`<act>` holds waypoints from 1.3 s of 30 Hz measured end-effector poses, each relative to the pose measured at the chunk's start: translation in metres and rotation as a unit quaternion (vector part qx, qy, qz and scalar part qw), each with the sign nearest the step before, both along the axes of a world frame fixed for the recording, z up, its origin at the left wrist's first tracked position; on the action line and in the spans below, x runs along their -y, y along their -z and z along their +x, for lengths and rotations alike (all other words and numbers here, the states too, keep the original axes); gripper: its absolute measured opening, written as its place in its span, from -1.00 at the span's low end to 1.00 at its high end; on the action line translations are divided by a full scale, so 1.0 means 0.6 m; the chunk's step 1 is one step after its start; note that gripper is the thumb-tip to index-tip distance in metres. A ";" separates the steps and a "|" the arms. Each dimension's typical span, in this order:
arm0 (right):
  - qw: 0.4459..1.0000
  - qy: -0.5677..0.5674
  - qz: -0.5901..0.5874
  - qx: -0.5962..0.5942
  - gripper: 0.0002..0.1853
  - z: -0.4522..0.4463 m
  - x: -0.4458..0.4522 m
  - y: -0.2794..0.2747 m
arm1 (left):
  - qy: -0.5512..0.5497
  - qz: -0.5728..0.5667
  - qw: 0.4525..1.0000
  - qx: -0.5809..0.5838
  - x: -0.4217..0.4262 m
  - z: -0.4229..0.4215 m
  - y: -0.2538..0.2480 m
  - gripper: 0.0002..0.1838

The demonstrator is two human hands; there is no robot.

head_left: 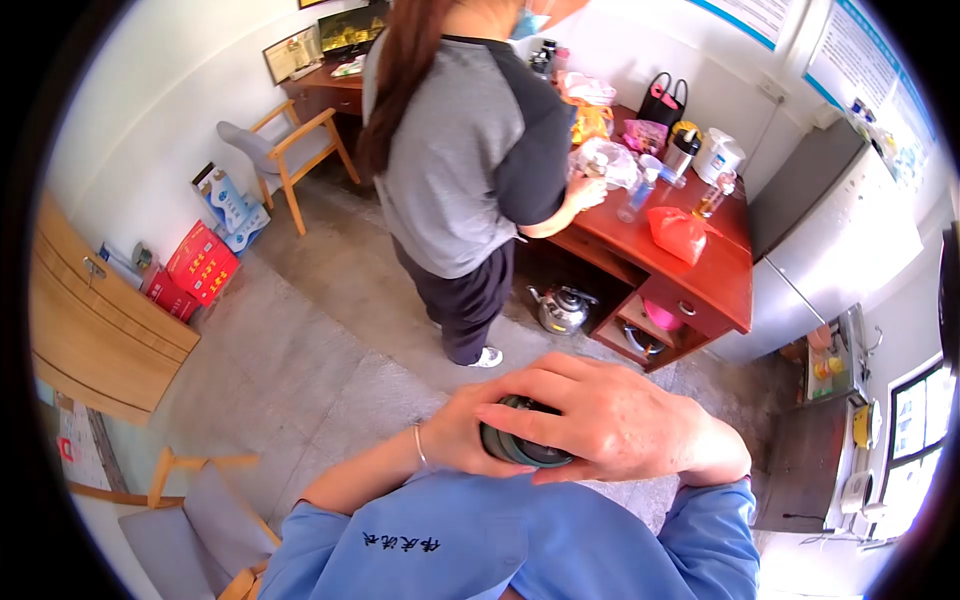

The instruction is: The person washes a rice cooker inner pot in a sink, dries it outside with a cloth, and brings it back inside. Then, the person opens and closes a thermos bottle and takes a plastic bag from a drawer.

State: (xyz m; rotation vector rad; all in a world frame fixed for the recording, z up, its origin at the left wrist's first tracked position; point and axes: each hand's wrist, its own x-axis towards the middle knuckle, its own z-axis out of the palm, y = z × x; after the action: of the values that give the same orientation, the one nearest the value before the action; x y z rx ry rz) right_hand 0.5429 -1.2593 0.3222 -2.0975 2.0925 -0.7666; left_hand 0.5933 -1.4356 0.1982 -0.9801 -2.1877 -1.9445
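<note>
Close to my chest, both my hands are closed around a dark green lidded cup (527, 447), seen mostly from above. My left hand (462, 428), with a thin bangle at its wrist, wraps the cup's left side. Over its top and right side lies my right hand (605, 415), fingers curled across the black lid. Most of the cup's body is hidden by the hands. It cannot be told whether the lid is loose or tight.
Another person (455, 150) stands ahead at a red-brown desk (715, 280) bearing bottles, a flask and bags. A metal kettle (563, 310) sits on the floor. A fridge (815, 245) stands at right, grey chairs (265, 150) at left, and a wooden door (95, 310) far left.
</note>
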 end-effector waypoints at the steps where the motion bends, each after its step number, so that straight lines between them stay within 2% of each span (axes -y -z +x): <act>1: 0.999 0.045 0.009 -0.020 -0.36 0.006 0.015 0.001 | -0.012 -0.010 1.000 -0.018 0.012 -0.001 0.008 -0.24; 2: 0.995 0.089 0.020 -0.040 -0.37 0.012 0.043 0.003 | -0.024 -0.019 0.999 -0.036 0.035 0.000 0.014 -0.24; 3: 0.996 0.075 0.023 -0.043 -0.37 0.015 0.056 0.007 | -0.039 -0.016 0.998 -0.038 0.041 0.002 0.018 -0.24; 5: 0.984 0.157 -0.011 -0.083 -0.37 0.023 0.114 0.010 | -0.073 -0.002 0.997 0.014 0.084 0.006 0.021 -0.20; 7: 0.986 0.139 0.029 -0.081 -0.33 0.024 0.143 -0.011 | -0.094 0.028 0.995 -0.017 0.110 0.007 0.021 -0.19; 9: 0.992 0.056 0.092 -0.071 -0.31 0.017 0.199 -0.035 | -0.101 -0.006 0.994 -0.040 0.170 0.009 0.027 -0.18; 10: 0.989 0.032 0.132 -0.061 -0.29 0.013 0.219 -0.042 | -0.102 0.013 0.994 -0.042 0.194 0.013 0.031 -0.17; 13: 0.988 -0.001 0.138 -0.069 -0.33 0.003 0.326 -0.038 | -0.159 0.010 0.984 -0.086 0.294 0.023 0.023 -0.18; 14: 0.988 0.028 0.136 -0.063 -0.30 0.007 0.390 -0.033 | -0.184 0.016 0.978 -0.099 0.353 0.028 0.029 -0.16; 15: 0.988 0.011 0.137 -0.064 -0.30 0.008 0.420 -0.027 | -0.201 0.015 0.975 -0.098 0.380 0.033 0.028 -0.16; 17: 0.965 0.114 0.202 -0.125 -0.25 0.009 0.505 -0.017 | -0.240 0.022 0.968 -0.063 0.461 0.044 0.027 -0.18; 18: 0.965 0.105 0.214 -0.111 -0.22 0.005 0.536 -0.016 | -0.255 0.015 0.965 -0.062 0.492 0.049 0.027 -0.20; 19: 0.967 0.094 0.211 -0.112 -0.22 -0.002 0.564 -0.020 | -0.266 0.012 0.962 -0.061 0.517 0.052 0.028 -0.20; 21: 0.992 -0.009 0.049 -0.117 -0.26 -0.014 0.643 -0.032 | -0.298 0.005 0.953 -0.062 0.589 0.054 0.031 -0.22; 22: 0.989 -0.061 0.040 -0.128 -0.29 -0.031 0.667 -0.029 | -0.322 -0.012 0.946 -0.039 0.611 0.057 0.028 -0.21; 25: 0.989 -0.084 0.041 -0.112 -0.29 -0.065 0.747 -0.013 | -0.339 -0.006 0.940 -0.042 0.685 0.033 0.046 -0.17; 26: 0.980 -0.008 0.141 -0.138 -0.28 -0.064 0.775 -0.022 | -0.334 -0.006 0.942 -0.041 0.712 0.024 0.051 -0.17; 29: 0.983 0.026 0.135 -0.120 -0.28 -0.110 0.842 -0.017 | -0.342 0.031 0.939 -0.016 0.768 -0.016 0.070 -0.16; 30: 0.992 -0.008 0.018 -0.128 -0.30 -0.133 0.864 -0.008 | -0.365 0.032 0.929 -0.043 0.785 -0.034 0.079 -0.14; 31: 0.992 -0.011 0.020 -0.126 -0.30 -0.162 0.886 0.002 | -0.391 0.035 0.917 -0.069 0.801 -0.052 0.087 -0.13; 32: 0.984 -0.081 -0.007 -0.156 -0.30 -0.193 0.907 0.012 | -0.390 0.028 0.920 -0.034 0.820 -0.069 0.076 -0.13; 35: 0.978 -0.139 -0.022 -0.153 -0.35 -0.254 0.959 0.028 | -0.402 0.002 0.913 -0.064 0.882 -0.141 0.092 -0.14; 37: 0.989 0.058 0.118 -0.066 -0.38 -0.293 0.993 0.016 | -0.408 -0.004 0.912 -0.046 0.911 -0.182 0.073 -0.15; 38: 0.996 0.034 0.057 -0.061 -0.39 -0.328 1.013 0.014 | -0.408 -0.005 0.913 -0.028 0.929 -0.205 0.060 -0.15; 39: 0.996 0.028 0.051 -0.060 -0.39 -0.362 1.037 0.010 | -0.413 -0.010 0.910 -0.029 0.948 -0.227 0.053 -0.15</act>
State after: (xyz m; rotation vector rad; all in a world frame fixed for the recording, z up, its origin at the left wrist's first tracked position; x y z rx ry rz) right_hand 0.3257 -1.8813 0.3161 -2.0877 2.2096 -0.5394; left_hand 0.4569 -2.0041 0.1662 -0.0407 -2.0727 -1.4460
